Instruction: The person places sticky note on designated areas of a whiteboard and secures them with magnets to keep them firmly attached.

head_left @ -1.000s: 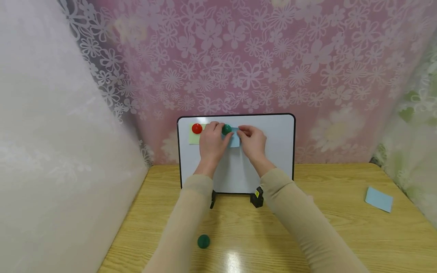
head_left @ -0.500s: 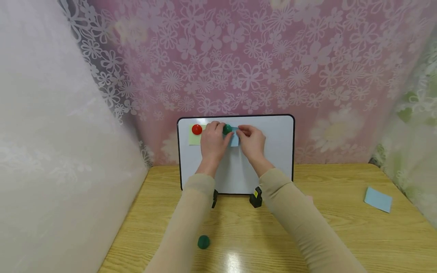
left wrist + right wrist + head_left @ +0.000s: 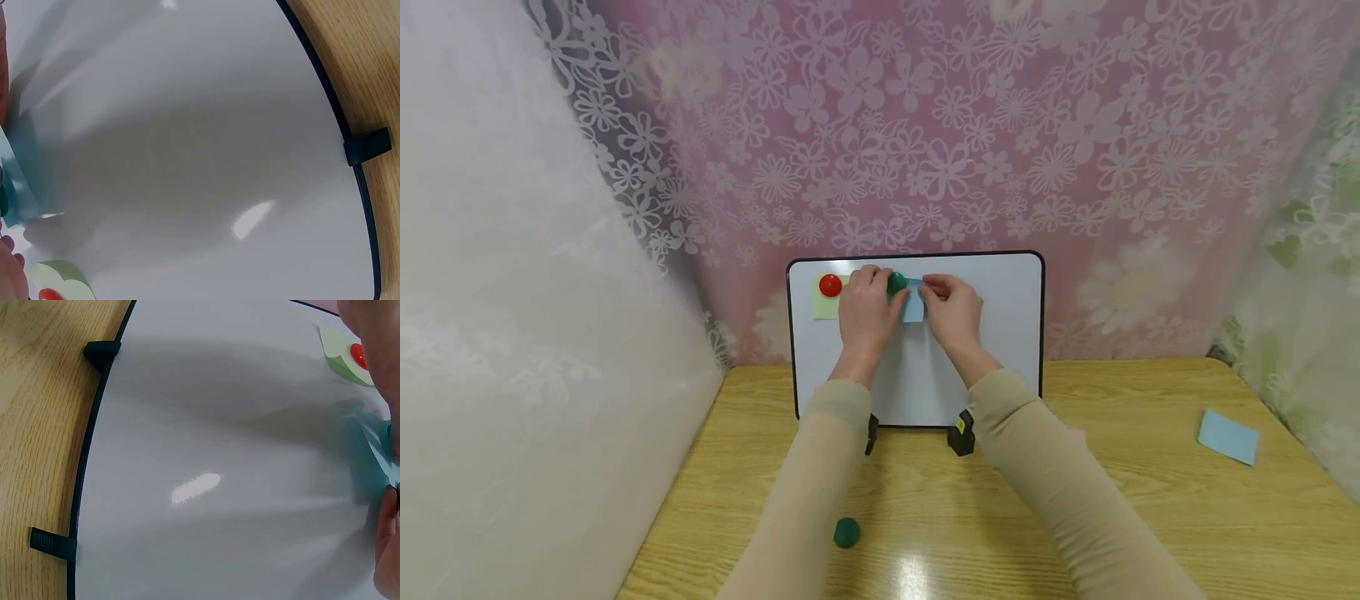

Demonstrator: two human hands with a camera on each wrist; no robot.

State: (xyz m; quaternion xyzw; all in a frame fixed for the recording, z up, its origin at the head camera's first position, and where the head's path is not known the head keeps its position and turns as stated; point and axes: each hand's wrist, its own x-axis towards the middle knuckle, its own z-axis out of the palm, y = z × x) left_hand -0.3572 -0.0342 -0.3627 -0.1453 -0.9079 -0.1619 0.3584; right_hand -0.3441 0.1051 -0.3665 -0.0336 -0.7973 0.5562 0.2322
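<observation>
A small whiteboard (image 3: pixel 910 383) with a black frame stands upright on the table. At its upper part, my left hand (image 3: pixel 865 315) grips a round green magnet (image 3: pixel 897 283) over a light blue paper note (image 3: pixel 913 310). My right hand (image 3: pixel 955 312) pinches the right edge of that note between thumb and fingers. In the right wrist view the note (image 3: pixel 374 439) stands partly away from the board, its lower part lifted. To the left, a red magnet (image 3: pixel 830 285) holds a pale green note (image 3: pixel 825 309), partly covered by my left hand.
Another green magnet (image 3: pixel 847 532) lies on the wooden table (image 3: pixel 925 517) in front of the board. A blue note (image 3: pixel 1228 437) lies far right; a bit of pink paper (image 3: pixel 1078 436) shows beside my right sleeve. Black feet (image 3: pixel 960 433) support the board.
</observation>
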